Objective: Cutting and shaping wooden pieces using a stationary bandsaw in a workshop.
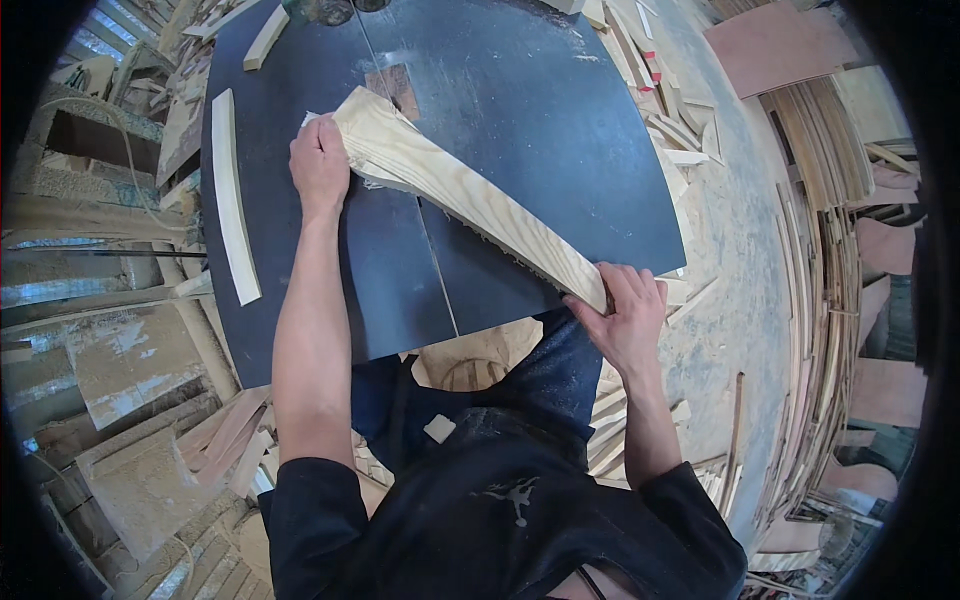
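A pale wooden board (478,205) with visible grain runs slantwise over a dark tabletop (560,130). It is wide at its far left end and narrower toward me, with a rough, splintery lower edge. My left hand (322,165) is closed at the wide end, its fingers mostly hidden from above. At the narrow near end, my right hand (630,312) grips the board, thumb on the near side and fingers over the far side. A brownish wooden insert (397,92) sits in the tabletop just beyond the board, on a thin seam line.
Two pale wood strips, a long strip (234,198) and a short strip (266,38), lie on the tabletop's left. Dark machine parts (335,10) show at the far edge. Offcuts (680,120) litter the floor at right, beside stacked long boards (825,300). Dusty timber (150,440) crowds the left.
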`<state>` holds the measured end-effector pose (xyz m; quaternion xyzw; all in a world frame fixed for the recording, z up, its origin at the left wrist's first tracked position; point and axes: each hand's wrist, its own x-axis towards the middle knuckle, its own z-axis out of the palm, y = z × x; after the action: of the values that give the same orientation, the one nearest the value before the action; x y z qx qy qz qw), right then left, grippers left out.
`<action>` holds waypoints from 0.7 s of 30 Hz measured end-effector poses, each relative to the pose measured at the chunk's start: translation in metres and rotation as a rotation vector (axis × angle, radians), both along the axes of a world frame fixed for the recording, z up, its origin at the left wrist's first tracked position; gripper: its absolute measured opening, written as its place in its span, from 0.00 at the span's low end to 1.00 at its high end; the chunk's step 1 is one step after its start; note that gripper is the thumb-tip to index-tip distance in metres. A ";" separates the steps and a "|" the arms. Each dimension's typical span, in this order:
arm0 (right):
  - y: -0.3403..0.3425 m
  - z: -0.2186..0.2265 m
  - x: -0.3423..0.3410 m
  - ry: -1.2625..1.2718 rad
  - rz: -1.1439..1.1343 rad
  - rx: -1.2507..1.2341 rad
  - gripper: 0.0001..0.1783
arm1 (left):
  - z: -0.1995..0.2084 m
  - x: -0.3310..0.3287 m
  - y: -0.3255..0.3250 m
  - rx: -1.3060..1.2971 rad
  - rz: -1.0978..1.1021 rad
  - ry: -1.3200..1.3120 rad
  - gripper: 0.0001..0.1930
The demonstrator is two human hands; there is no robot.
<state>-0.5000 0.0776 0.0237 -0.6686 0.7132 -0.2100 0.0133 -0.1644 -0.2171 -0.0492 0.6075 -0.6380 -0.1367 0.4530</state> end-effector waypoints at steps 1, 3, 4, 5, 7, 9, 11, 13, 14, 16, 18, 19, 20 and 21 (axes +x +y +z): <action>0.000 0.000 0.001 0.002 -0.002 0.004 0.29 | -0.001 0.000 -0.001 -0.008 0.007 -0.010 0.22; -0.001 0.001 0.003 -0.019 -0.012 0.004 0.30 | 0.000 0.000 -0.004 0.001 0.001 0.005 0.22; -0.002 0.001 0.004 -0.016 -0.015 0.007 0.30 | 0.001 0.000 -0.005 0.006 -0.003 0.018 0.22; -0.002 0.000 0.004 -0.016 -0.015 0.009 0.30 | 0.001 0.001 -0.005 0.023 -0.025 0.034 0.22; -0.004 -0.001 0.004 -0.018 -0.014 0.011 0.30 | 0.003 0.000 -0.005 0.029 -0.010 0.027 0.22; -0.006 0.000 0.004 -0.022 -0.015 -0.001 0.29 | 0.004 -0.001 -0.005 0.034 0.006 0.019 0.22; -0.006 -0.001 0.005 -0.020 -0.013 -0.001 0.29 | 0.004 -0.002 -0.006 0.022 0.007 0.001 0.22; -0.006 -0.001 0.004 -0.015 -0.011 0.001 0.29 | 0.004 -0.002 -0.007 0.027 0.003 0.008 0.22; -0.007 -0.001 0.004 -0.020 -0.014 -0.003 0.28 | 0.004 -0.002 -0.007 0.031 -0.003 0.014 0.22; -0.008 -0.001 0.005 -0.026 -0.013 -0.007 0.28 | 0.002 0.000 -0.010 0.030 0.002 0.004 0.22; -0.008 -0.001 0.005 -0.030 -0.015 -0.012 0.28 | 0.001 0.001 -0.011 0.029 0.003 -0.004 0.22; -0.009 -0.001 0.005 -0.030 -0.015 -0.010 0.28 | 0.001 0.001 -0.011 0.036 -0.005 0.009 0.22; -0.009 -0.001 0.004 -0.030 -0.016 -0.008 0.28 | 0.001 0.001 -0.012 0.042 -0.014 0.022 0.22; -0.009 -0.001 0.005 -0.031 -0.016 -0.007 0.28 | 0.000 0.001 -0.012 0.042 -0.013 0.021 0.22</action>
<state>-0.4953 0.0683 0.0222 -0.6598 0.7174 -0.2227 0.0203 -0.1635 -0.2294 -0.0489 0.6112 -0.6341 -0.1596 0.4459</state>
